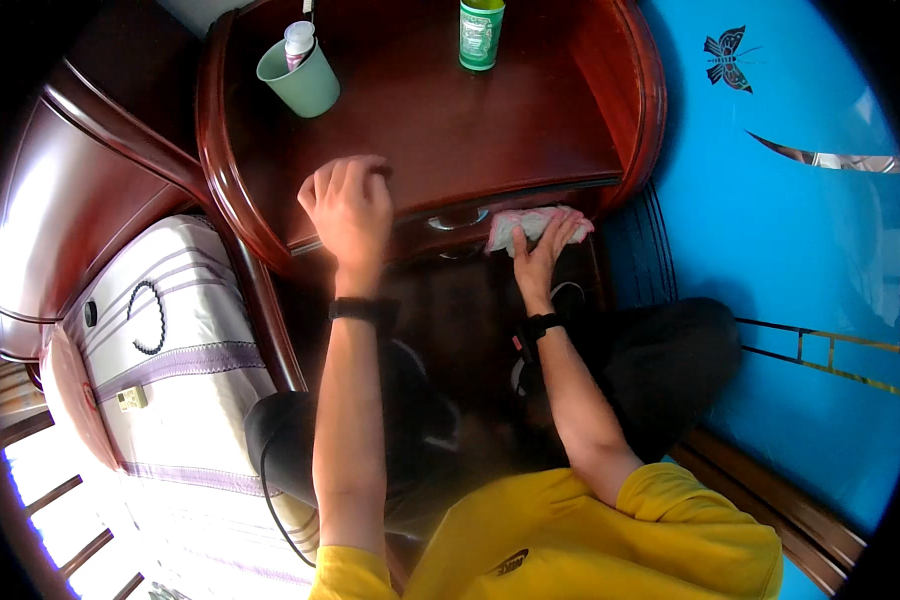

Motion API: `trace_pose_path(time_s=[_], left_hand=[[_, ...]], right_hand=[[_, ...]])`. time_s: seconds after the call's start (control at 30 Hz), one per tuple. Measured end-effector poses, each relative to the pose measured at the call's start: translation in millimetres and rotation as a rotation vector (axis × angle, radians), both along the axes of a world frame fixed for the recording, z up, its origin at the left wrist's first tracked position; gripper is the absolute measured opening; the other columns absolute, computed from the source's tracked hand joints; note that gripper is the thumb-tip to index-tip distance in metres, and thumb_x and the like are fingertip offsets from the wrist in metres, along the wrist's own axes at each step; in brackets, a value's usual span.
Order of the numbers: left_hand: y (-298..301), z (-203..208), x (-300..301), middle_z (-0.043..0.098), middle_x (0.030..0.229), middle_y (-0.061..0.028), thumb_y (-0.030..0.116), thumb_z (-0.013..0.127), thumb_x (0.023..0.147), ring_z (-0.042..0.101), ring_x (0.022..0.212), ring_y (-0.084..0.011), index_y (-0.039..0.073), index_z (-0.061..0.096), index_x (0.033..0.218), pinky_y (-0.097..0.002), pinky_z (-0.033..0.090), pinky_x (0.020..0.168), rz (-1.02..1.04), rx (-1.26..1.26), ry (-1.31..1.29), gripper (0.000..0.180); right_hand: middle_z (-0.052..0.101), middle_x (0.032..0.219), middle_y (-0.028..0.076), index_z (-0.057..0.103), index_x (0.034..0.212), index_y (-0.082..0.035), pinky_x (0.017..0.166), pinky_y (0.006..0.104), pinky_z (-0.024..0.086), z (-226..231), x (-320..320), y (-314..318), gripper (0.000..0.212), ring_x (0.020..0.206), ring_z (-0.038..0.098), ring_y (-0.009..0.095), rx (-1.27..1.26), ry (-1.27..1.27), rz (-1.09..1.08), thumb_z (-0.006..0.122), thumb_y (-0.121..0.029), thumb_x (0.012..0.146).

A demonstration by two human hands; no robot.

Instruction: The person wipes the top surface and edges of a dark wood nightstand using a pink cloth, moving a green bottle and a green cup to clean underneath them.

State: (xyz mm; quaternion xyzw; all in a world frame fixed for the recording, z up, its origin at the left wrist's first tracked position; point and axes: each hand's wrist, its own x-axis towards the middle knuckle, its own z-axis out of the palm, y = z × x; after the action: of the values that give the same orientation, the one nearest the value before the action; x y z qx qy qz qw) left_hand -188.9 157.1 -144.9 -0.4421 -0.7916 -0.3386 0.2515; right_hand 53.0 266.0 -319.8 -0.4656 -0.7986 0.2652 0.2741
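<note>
My right hand (542, 255) presses a white cloth with a pink edge (518, 228) against the front of the dark red wooden nightstand (420, 135), near its right corner. The fingers lie over the cloth and the thumb is bent at its left side. My left hand (350, 205) is by the nightstand's front edge, left of the drawer handle (457, 219). Its fingers are loosely curled, slightly blurred, and nothing shows in them; the palm is hidden. Both wrists wear black bands.
On the nightstand stand a pale green cup (305, 85) holding a small bottle, and a green bottle (479, 38). To the left is a bed (195, 400) with a beaded bracelet (148, 318) and a small device (131, 398). A glossy blue panel (800, 240) borders the right.
</note>
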Motion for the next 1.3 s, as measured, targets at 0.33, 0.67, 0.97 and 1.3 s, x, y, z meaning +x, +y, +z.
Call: trace_pose_path(time_s=[0.33,0.67,0.97,1.3], left_hand=[[2.2,0.7,-0.5,0.073,0.098,0.0001,0.007,0.067,0.087,0.065,0.102,-0.0231,0.015,0.074,0.096,-0.0403,0.040,0.102,-0.008,-0.006,-0.008,0.013],[0.1,0.6,-3.1,0.073,0.096,0.0008,0.006,0.069,0.085,0.065,0.101,-0.0217,0.016,0.073,0.093,-0.0399,0.041,0.101,-0.027,0.004,-0.001,0.013],[1.1,-0.6,-4.9,0.070,0.089,0.0016,0.006,0.070,0.079,0.065,0.096,-0.0215,0.017,0.070,0.087,-0.0413,0.044,0.095,-0.015,0.059,0.039,0.013],[0.7,-1.7,-6.0,0.071,0.088,0.0023,0.007,0.072,0.078,0.066,0.095,-0.0204,0.018,0.071,0.085,-0.0406,0.044,0.095,-0.005,0.054,0.049,0.014]], right_hand=[[-0.016,0.173,0.020,-0.013,0.164,-0.001,0.130,0.0447,0.000,17.8,-48.7,9.5,0.101,0.160,-0.010,0.036,-0.265,0.335,-0.523,0.063,-0.010,0.099],[0.041,0.156,0.013,0.025,0.159,-0.012,0.114,0.0536,0.041,47.5,-53.8,42.4,0.059,0.135,0.048,0.032,-1.014,1.188,-0.925,0.049,-0.033,0.109],[0.052,0.147,0.008,0.045,0.151,-0.014,0.114,0.0533,0.038,27.0,-36.2,43.4,0.062,0.131,0.050,0.031,-1.001,1.181,-0.657,0.046,-0.057,0.107],[0.051,0.147,0.004,0.055,0.140,-0.019,0.119,0.0531,0.033,-2.2,-25.5,45.7,0.059,0.137,0.046,0.029,-1.021,1.361,-0.557,0.048,-0.064,0.103]])
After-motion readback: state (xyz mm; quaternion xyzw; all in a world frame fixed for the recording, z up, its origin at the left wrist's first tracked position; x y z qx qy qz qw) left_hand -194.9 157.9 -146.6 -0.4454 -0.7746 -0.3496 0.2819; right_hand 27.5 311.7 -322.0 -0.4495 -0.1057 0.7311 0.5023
